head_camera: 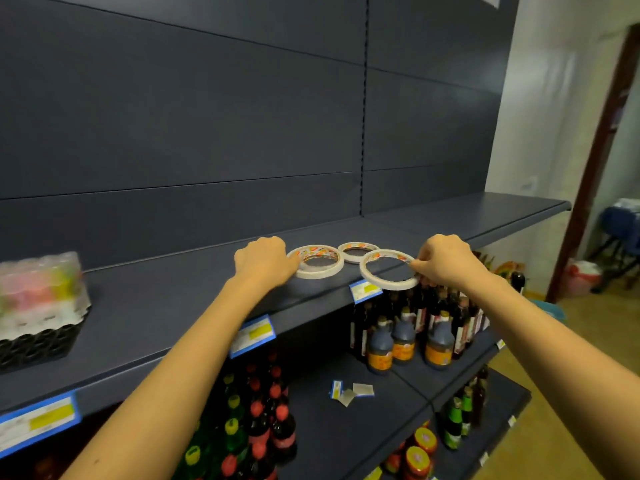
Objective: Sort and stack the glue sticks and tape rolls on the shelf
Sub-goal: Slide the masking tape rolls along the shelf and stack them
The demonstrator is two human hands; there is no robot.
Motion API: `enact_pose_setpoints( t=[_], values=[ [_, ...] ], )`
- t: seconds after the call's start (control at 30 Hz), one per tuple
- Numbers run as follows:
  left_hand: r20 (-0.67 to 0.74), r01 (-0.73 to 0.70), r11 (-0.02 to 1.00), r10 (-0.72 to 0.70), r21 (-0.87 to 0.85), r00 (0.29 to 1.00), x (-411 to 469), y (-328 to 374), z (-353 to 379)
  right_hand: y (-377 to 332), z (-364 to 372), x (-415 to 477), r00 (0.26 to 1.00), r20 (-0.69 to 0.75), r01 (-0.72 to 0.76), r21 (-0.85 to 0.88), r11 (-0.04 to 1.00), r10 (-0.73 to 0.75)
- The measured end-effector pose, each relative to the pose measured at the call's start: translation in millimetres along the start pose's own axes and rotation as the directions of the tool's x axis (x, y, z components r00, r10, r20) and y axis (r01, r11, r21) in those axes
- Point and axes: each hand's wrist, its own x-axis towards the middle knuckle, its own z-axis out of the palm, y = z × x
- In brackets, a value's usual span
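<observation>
Gripping tape rolls (318, 273) on the navy shelf (166, 306): left hand (265, 261), right hand (446, 259); doorway (620, 174) beyond.

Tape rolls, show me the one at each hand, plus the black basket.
left tape roll (317, 274): head view, front side wall.
right tape roll (386, 285): head view, front rim.
black basket (34, 344): head view, front mesh wall.
</observation>
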Motion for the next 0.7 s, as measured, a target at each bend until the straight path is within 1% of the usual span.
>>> enact_pose_setpoints(
  t=[0.17, 0.3, 0.43, 0.6, 0.7],
  values=[
    [0.003, 0.050, 0.998, -0.050, 0.040, 0.999, 37, 6, 24, 11, 10, 49, 1.000, 0.002, 0.014, 0.032, 0.999, -0.014],
    [0.044, 0.094, 0.994, -0.096, 0.058, 0.994, 54, 13, 42, 13, 25, 78, 0.999, 0.045, 0.022, 0.079, 0.997, -0.026],
    [0.086, 0.137, 0.988, -0.142, 0.064, 0.986, 64, 23, 56, 14, 38, 105, 0.996, 0.047, 0.067, 0.119, 0.991, -0.073],
    [0.061, 0.196, 0.975, -0.203, 0.103, 0.977, 67, 24, 60, 10, 52, 142, 0.987, 0.093, 0.121, 0.137, 0.983, -0.134],
    [-0.007, 0.231, 0.966, -0.232, 0.115, 0.973, 61, 19, 57, 8, 61, 162, 0.974, 0.152, 0.151, 0.118, 0.982, -0.168]
  ],
)
